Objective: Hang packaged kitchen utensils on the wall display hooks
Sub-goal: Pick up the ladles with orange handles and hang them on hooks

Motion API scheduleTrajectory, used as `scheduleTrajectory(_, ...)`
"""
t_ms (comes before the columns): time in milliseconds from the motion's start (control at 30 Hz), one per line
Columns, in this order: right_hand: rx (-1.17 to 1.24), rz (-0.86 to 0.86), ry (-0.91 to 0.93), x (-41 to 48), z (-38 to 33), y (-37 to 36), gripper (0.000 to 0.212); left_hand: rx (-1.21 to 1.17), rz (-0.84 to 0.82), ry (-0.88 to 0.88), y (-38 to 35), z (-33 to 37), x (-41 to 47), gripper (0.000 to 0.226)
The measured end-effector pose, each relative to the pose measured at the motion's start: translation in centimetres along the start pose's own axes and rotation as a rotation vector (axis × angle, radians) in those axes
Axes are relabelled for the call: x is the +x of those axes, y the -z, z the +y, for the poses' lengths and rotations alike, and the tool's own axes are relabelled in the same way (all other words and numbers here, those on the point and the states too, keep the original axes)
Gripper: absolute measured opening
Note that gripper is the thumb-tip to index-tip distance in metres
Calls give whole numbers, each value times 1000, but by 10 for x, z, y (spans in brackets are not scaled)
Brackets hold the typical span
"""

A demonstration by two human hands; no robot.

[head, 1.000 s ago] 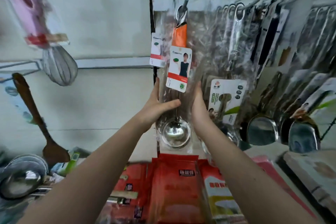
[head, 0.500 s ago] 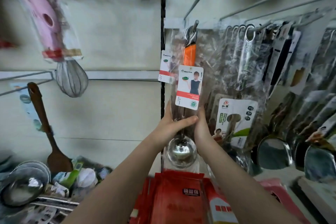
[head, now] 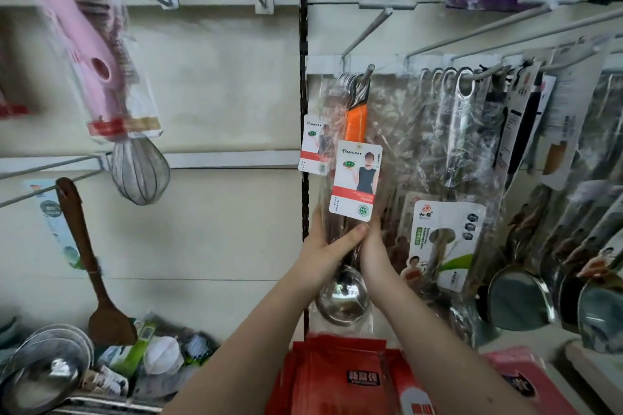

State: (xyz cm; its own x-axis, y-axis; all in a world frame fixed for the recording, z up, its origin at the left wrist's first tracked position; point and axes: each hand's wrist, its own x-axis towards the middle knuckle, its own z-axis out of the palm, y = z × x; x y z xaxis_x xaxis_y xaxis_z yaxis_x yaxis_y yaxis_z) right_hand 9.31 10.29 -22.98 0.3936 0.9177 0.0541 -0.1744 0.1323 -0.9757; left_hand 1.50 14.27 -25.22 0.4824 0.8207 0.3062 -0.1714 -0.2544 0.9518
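A packaged steel ladle [head: 342, 300] with an orange handle [head: 356, 123] and a white card tag [head: 355, 180] hangs in clear plastic from a wall hook [head: 367, 72], in front of several like it. My left hand [head: 325, 251] grips the ladle's shaft below the tag, thumb across the front. Against the shaft's right side lies my right hand [head: 372, 251], its fingers hidden behind the pack. An empty hook [head: 369, 29] juts out above.
More packaged utensils [head: 460, 145] crowd the hooks to the right. A pink-handled whisk [head: 135, 168] and a wooden spatula [head: 91, 266] hang on the left panel. Red packets [head: 337, 377] and steel bowls [head: 43, 367] lie on the shelf below.
Both hands have slid closer together on the ladle's shaft, and the view has tilted upward, bringing the upper hooks into sight.
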Motion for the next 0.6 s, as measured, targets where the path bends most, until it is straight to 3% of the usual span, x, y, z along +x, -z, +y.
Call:
scheduleTrajectory(167,-8,-28,0,0,-4,-2,36,-20,-19,18,-1,-3,7,72)
scheduleTrajectory(233,-13,4,-5,4,-6,0,35,-30,-29,28,-2,-6,14,82)
scheduleTrajectory(500,76,12,-116,24,0,10,77,-53,-32,63,1,-10,29,90)
scheduleTrajectory(600,183,39,-122,32,2,11,75,-22,4,62,3,-6,26,100)
